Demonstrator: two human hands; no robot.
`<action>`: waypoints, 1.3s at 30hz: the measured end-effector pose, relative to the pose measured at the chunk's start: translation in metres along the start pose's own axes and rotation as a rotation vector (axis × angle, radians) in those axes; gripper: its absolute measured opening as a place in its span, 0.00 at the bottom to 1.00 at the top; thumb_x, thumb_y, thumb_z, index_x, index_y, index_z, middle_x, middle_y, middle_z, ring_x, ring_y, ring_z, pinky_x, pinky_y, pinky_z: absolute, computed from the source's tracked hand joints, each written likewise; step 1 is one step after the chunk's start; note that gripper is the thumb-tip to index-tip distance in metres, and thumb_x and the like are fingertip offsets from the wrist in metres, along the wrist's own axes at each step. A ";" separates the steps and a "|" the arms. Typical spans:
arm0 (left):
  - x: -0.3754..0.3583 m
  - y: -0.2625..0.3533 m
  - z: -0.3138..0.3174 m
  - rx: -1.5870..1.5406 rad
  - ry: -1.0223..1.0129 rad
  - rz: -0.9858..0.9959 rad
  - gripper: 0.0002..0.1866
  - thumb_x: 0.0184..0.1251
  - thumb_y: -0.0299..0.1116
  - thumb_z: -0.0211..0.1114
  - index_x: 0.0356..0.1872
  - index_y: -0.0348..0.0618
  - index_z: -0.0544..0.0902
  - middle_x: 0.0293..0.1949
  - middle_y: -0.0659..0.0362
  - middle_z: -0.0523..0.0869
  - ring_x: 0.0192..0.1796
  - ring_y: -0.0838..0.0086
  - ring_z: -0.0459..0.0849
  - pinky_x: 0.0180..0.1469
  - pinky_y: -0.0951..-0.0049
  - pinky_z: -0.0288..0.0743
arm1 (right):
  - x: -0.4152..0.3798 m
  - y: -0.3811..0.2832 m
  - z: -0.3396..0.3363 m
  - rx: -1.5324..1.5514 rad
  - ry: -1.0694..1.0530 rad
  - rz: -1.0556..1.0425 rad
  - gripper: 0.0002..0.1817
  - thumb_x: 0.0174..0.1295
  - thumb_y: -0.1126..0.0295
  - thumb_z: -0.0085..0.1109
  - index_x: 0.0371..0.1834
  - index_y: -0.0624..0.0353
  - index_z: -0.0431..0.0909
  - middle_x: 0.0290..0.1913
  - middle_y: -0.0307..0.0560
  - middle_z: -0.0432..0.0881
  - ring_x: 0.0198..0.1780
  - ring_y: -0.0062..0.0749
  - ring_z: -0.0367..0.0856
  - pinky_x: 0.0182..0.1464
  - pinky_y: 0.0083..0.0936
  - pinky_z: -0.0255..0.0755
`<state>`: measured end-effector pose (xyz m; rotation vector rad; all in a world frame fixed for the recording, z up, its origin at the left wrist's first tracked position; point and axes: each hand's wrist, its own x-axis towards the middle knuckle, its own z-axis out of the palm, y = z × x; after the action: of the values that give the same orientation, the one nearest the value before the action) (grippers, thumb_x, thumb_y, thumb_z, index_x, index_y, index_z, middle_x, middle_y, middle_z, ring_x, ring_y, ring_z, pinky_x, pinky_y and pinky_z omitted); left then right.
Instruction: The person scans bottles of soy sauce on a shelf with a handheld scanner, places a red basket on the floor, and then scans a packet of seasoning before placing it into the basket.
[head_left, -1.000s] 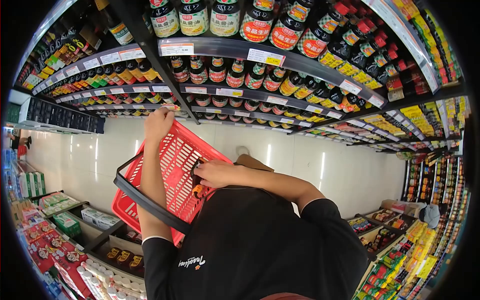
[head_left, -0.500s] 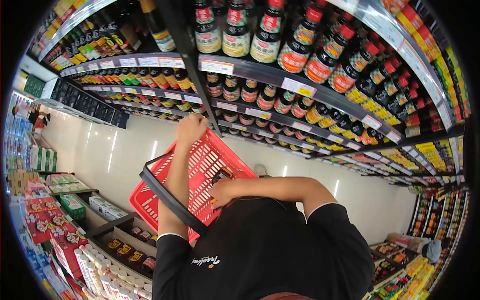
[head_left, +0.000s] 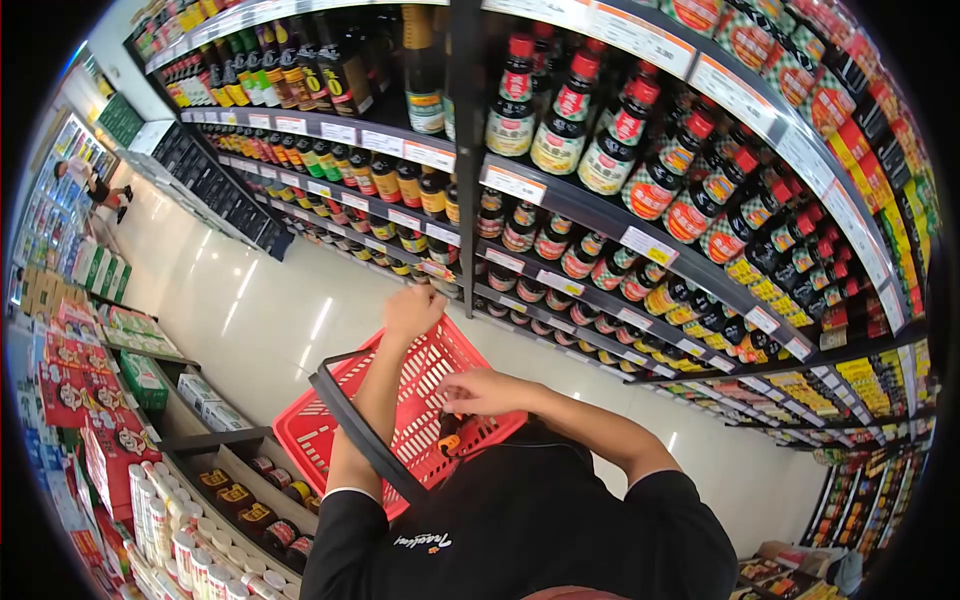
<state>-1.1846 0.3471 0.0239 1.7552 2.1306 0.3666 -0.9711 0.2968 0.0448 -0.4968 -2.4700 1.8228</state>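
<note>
A red plastic basket [head_left: 435, 365] with slotted walls hangs tilted in front of my body. My left hand [head_left: 415, 310] is closed at its far rim, and the basket's dark handle [head_left: 365, 425] lies across my left forearm. Inside the basket is a dark bottle [head_left: 447, 425] with an orange part at its lower end. My right hand [head_left: 480, 391] is over the basket, with bent fingers closed at the upper end of this bottle. The fingertips are partly hidden, and the bottle's label cannot be read.
Shelves of sauce bottles [head_left: 605, 160] rise ahead, with price-tag edges [head_left: 650, 245] close beyond the basket. To my left stand a display bin with jars [head_left: 255, 515], white-capped bottles [head_left: 195, 545] and red boxes [head_left: 85, 390]. A person [head_left: 95, 185] is far down the aisle.
The view has shifted, so basket and shelves appear lower and farther right. My right hand has moved up along the bottle, whose orange part now shows below it. My left hand keeps its hold.
</note>
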 end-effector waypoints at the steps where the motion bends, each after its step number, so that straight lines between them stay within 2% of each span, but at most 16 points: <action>1: -0.003 -0.003 0.003 -0.002 0.002 0.002 0.20 0.62 0.47 0.56 0.34 0.43 0.89 0.34 0.42 0.88 0.40 0.46 0.87 0.47 0.49 0.80 | -0.005 -0.002 -0.003 0.125 0.029 0.002 0.19 0.66 0.58 0.63 0.50 0.64 0.78 0.34 0.51 0.85 0.37 0.40 0.86 0.40 0.36 0.77; 2: -0.005 -0.006 0.006 -0.005 0.003 0.004 0.20 0.62 0.48 0.56 0.35 0.43 0.90 0.33 0.42 0.88 0.40 0.47 0.88 0.47 0.50 0.81 | -0.012 0.000 -0.004 0.131 0.037 0.028 0.19 0.69 0.58 0.62 0.50 0.64 0.78 0.36 0.48 0.84 0.37 0.33 0.84 0.41 0.31 0.77; 6: -0.016 -0.015 0.015 -0.008 -0.014 -0.033 0.21 0.62 0.48 0.56 0.34 0.41 0.90 0.33 0.42 0.88 0.40 0.47 0.88 0.50 0.51 0.80 | -0.029 0.008 0.005 0.276 0.083 0.050 0.18 0.69 0.60 0.61 0.53 0.63 0.78 0.39 0.45 0.85 0.42 0.28 0.84 0.48 0.27 0.78; 10: -0.029 -0.023 0.010 -0.007 0.030 -0.023 0.19 0.61 0.44 0.55 0.33 0.40 0.88 0.33 0.42 0.88 0.38 0.46 0.87 0.47 0.48 0.80 | -0.033 0.009 0.012 0.338 0.080 0.040 0.16 0.69 0.64 0.62 0.53 0.63 0.78 0.40 0.43 0.84 0.43 0.24 0.82 0.47 0.24 0.77; 12: -0.037 -0.022 -0.004 -0.002 0.031 -0.078 0.20 0.61 0.45 0.56 0.33 0.40 0.89 0.32 0.42 0.88 0.38 0.46 0.87 0.48 0.50 0.80 | -0.026 0.008 0.013 0.358 0.038 0.017 0.15 0.70 0.65 0.61 0.53 0.63 0.77 0.40 0.41 0.83 0.43 0.21 0.81 0.47 0.22 0.76; 15: -0.050 -0.014 -0.021 0.023 -0.008 -0.154 0.20 0.62 0.45 0.56 0.32 0.40 0.89 0.32 0.42 0.88 0.38 0.46 0.88 0.48 0.50 0.80 | -0.014 0.002 0.014 0.727 -0.054 -0.023 0.14 0.72 0.67 0.59 0.55 0.64 0.76 0.41 0.39 0.82 0.44 0.18 0.79 0.48 0.20 0.74; 19: -0.053 -0.019 -0.013 0.083 -0.029 -0.174 0.20 0.62 0.45 0.56 0.33 0.40 0.88 0.32 0.42 0.88 0.38 0.46 0.87 0.48 0.49 0.80 | -0.015 -0.058 -0.029 0.855 -0.120 -0.102 0.14 0.73 0.71 0.57 0.57 0.64 0.75 0.45 0.39 0.81 0.47 0.20 0.78 0.52 0.21 0.73; 21: -0.049 -0.016 -0.017 0.082 -0.021 -0.165 0.20 0.62 0.46 0.56 0.33 0.40 0.88 0.32 0.42 0.88 0.38 0.45 0.87 0.47 0.49 0.80 | -0.019 -0.106 -0.061 0.821 -0.122 -0.200 0.17 0.68 0.70 0.61 0.58 0.64 0.76 0.46 0.39 0.81 0.47 0.20 0.79 0.52 0.22 0.73; 23: -0.049 -0.012 -0.021 0.091 -0.032 -0.152 0.20 0.63 0.46 0.55 0.33 0.40 0.88 0.33 0.42 0.88 0.39 0.45 0.87 0.47 0.49 0.80 | -0.026 -0.157 -0.099 0.927 -0.335 -0.262 0.22 0.62 0.67 0.66 0.58 0.64 0.77 0.44 0.39 0.81 0.47 0.22 0.80 0.52 0.22 0.73; 24: -0.045 -0.037 -0.005 0.128 -0.031 -0.021 0.19 0.63 0.46 0.55 0.33 0.41 0.88 0.33 0.42 0.88 0.39 0.45 0.87 0.47 0.49 0.80 | -0.032 -0.193 -0.117 0.954 -0.426 -0.250 0.24 0.58 0.64 0.69 0.56 0.63 0.78 0.40 0.40 0.82 0.46 0.23 0.81 0.52 0.22 0.73; 25: -0.045 -0.032 -0.015 0.122 -0.047 -0.080 0.19 0.63 0.46 0.55 0.33 0.41 0.88 0.33 0.42 0.88 0.39 0.45 0.87 0.47 0.49 0.80 | -0.035 -0.225 -0.130 0.959 -0.511 -0.259 0.25 0.56 0.62 0.71 0.54 0.63 0.79 0.39 0.39 0.82 0.44 0.22 0.81 0.50 0.22 0.73; 26: -0.041 -0.023 -0.027 0.115 -0.054 -0.134 0.19 0.63 0.45 0.55 0.33 0.41 0.88 0.33 0.42 0.88 0.39 0.45 0.87 0.47 0.49 0.80 | -0.034 -0.247 -0.134 0.917 -0.555 -0.340 0.18 0.61 0.60 0.68 0.46 0.64 0.80 0.37 0.40 0.83 0.38 0.22 0.81 0.43 0.23 0.74; 29: -0.034 -0.050 -0.039 0.113 -0.027 -0.132 0.18 0.63 0.45 0.56 0.34 0.41 0.87 0.33 0.42 0.87 0.39 0.46 0.87 0.47 0.49 0.79 | -0.018 -0.286 -0.134 0.884 -0.627 -0.452 0.17 0.60 0.61 0.68 0.43 0.64 0.80 0.35 0.41 0.83 0.36 0.23 0.81 0.40 0.24 0.74; 32: -0.025 -0.105 -0.059 0.064 0.038 -0.140 0.18 0.63 0.45 0.56 0.34 0.42 0.87 0.33 0.43 0.87 0.39 0.46 0.86 0.46 0.50 0.79 | 0.018 -0.303 -0.109 0.848 -0.648 -0.504 0.16 0.59 0.62 0.68 0.41 0.64 0.80 0.33 0.41 0.82 0.34 0.24 0.80 0.37 0.25 0.73; 36: -0.019 -0.185 -0.108 0.043 0.149 -0.185 0.18 0.63 0.45 0.55 0.34 0.42 0.87 0.32 0.44 0.87 0.39 0.46 0.86 0.46 0.50 0.78 | 0.089 -0.324 -0.078 0.819 -0.617 -0.591 0.15 0.57 0.63 0.67 0.38 0.64 0.79 0.30 0.42 0.81 0.31 0.26 0.80 0.33 0.27 0.73; 39: -0.021 -0.241 -0.151 -0.017 0.137 -0.226 0.18 0.63 0.45 0.55 0.33 0.42 0.87 0.32 0.44 0.87 0.38 0.46 0.86 0.45 0.49 0.78 | 0.155 -0.338 -0.052 0.805 -0.539 -0.657 0.14 0.56 0.63 0.67 0.36 0.64 0.79 0.28 0.42 0.80 0.29 0.27 0.80 0.31 0.29 0.72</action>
<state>-1.4599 0.2826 0.0623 1.4976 2.3845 0.4535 -1.1869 0.2988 0.3527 0.8154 -1.4970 2.5097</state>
